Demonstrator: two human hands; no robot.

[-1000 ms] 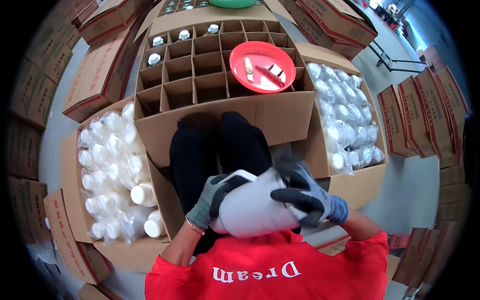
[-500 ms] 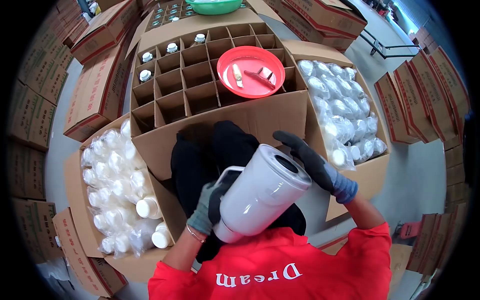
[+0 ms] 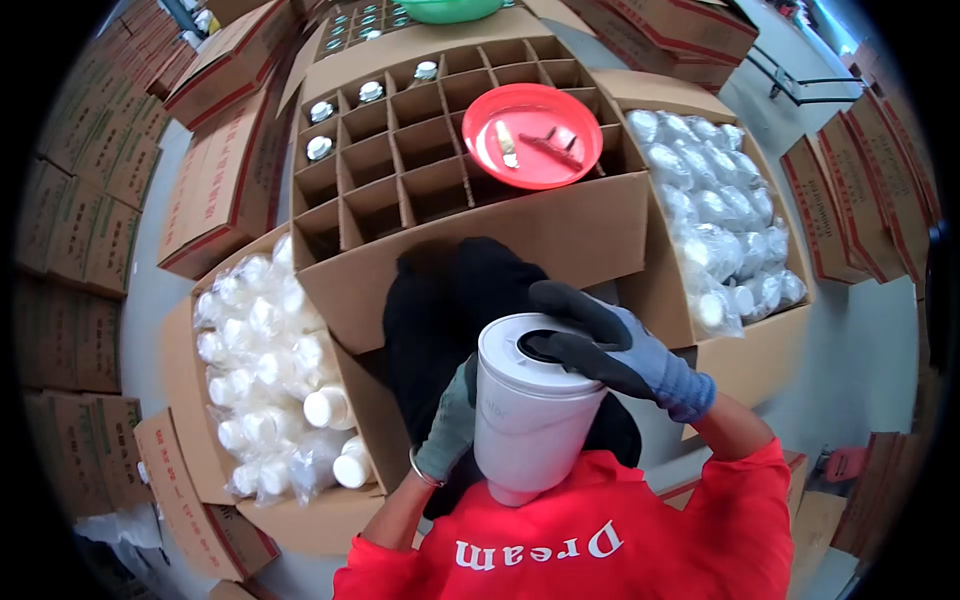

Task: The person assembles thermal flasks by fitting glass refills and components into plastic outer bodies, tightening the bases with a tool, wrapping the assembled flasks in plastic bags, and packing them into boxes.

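Note:
A white cylindrical canister [image 3: 535, 435] stands nearly upright over my lap, a dark round opening [image 3: 540, 345] in its top. My gloved left hand [image 3: 450, 425] is closed on its left side; its fingertips and the grip are partly hidden behind the canister. Above the top, my gloved right hand [image 3: 610, 345] has its fingers and thumb apart, on either side of the dark opening. Whether they press on the rim I cannot tell. Before my knees is a divided carton [image 3: 480, 235] with several capped bottles [image 3: 371, 91] in its far left cells.
A red dish [image 3: 535, 95] with root-like pieces rests on the dividers. Cartons of plastic-wrapped, white-capped bottles stand left [image 3: 265, 365] and right [image 3: 720, 215]. Behind is a green basin [image 3: 450, 10]. Stacked cartons [image 3: 235, 150] line both sides.
The canister has turned from leaning right to nearly upright, its top toward the camera. My right hand has moved from beside it to over its top. The whole view has shifted slightly.

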